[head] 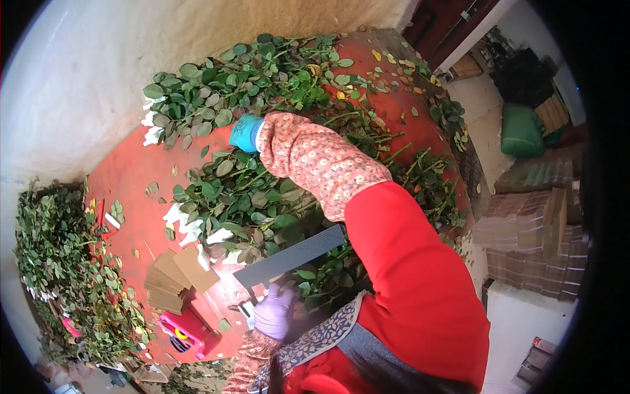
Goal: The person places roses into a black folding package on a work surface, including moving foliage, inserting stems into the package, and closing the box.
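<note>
My right hand (244, 133), in a teal glove, reaches across the red tabletop (133, 162) between two heaps of leafy cut stems. Its fingers are turned away, so whatever they touch is hidden. The far stem heap (256, 79) lies along the wall; the nearer stem heap (266, 192) lies under my right forearm. White wraps (184, 224) cover the left ends of the nearer stems. My left hand (274, 311), in a lilac glove, is low beside a dark grey flat bar (290, 257), fingers bent. A small black-and-white object (246, 309) lies against it; I cannot tell whether it is gripped.
Brown cardboard pieces (167, 280) fan out left of the bar, above a pink tape dispenser (189, 335). A red-handled tool (102, 214) lies near the left edge, beside piled foliage (54, 236). Stacked flat cardboard (521, 221) and a green bundle (521, 130) stand at right.
</note>
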Demonstrator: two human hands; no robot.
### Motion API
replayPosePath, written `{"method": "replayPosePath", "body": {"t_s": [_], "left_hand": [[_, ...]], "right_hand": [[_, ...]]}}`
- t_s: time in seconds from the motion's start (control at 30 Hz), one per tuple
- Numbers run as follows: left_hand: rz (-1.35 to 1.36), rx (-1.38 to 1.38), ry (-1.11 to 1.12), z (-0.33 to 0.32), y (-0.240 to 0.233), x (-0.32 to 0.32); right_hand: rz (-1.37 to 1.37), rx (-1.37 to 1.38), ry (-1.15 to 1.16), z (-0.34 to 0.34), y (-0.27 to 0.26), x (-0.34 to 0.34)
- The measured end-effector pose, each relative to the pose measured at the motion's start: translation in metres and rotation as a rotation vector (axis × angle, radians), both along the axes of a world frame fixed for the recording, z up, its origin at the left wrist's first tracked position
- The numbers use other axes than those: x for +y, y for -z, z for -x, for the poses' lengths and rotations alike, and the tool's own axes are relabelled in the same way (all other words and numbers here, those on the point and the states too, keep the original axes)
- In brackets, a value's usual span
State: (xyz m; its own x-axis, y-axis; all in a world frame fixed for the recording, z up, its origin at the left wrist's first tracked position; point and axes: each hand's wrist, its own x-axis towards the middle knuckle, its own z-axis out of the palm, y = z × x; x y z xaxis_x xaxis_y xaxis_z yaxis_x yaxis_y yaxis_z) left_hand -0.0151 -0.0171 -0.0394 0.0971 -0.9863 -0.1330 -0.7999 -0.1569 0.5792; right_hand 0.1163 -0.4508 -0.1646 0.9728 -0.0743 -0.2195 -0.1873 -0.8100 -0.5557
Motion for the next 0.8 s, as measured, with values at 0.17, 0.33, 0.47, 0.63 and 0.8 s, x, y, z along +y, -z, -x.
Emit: {"method": "replayPosePath", "body": {"t_s": [0.17,0.33,0.47,0.63,0.8], "left_hand": [[0.025,0.095,-0.099,0.000,-0.008,0.009],[-0.051,0.061,-0.064,0.001,-0.002,0.011],[0.060,0.069,-0.031,0.001,0.001,0.011],[-0.021,-0.020,-0.023,0.004,-0.002,0.018],[-0.103,0.223,-0.144,0.003,0.015,0.028]], "right_hand": [[0.512,0.136,-0.079,0.044,-0.116,0.043],[0.794,-0.553,0.290,0.084,-0.167,0.042],[0.649,-0.381,0.411,0.102,-0.119,-0.010],[0.608,-0.418,0.441,0.165,-0.165,0.003],[0.208,-0.731,0.333,0.261,-0.203,0.047]]}}
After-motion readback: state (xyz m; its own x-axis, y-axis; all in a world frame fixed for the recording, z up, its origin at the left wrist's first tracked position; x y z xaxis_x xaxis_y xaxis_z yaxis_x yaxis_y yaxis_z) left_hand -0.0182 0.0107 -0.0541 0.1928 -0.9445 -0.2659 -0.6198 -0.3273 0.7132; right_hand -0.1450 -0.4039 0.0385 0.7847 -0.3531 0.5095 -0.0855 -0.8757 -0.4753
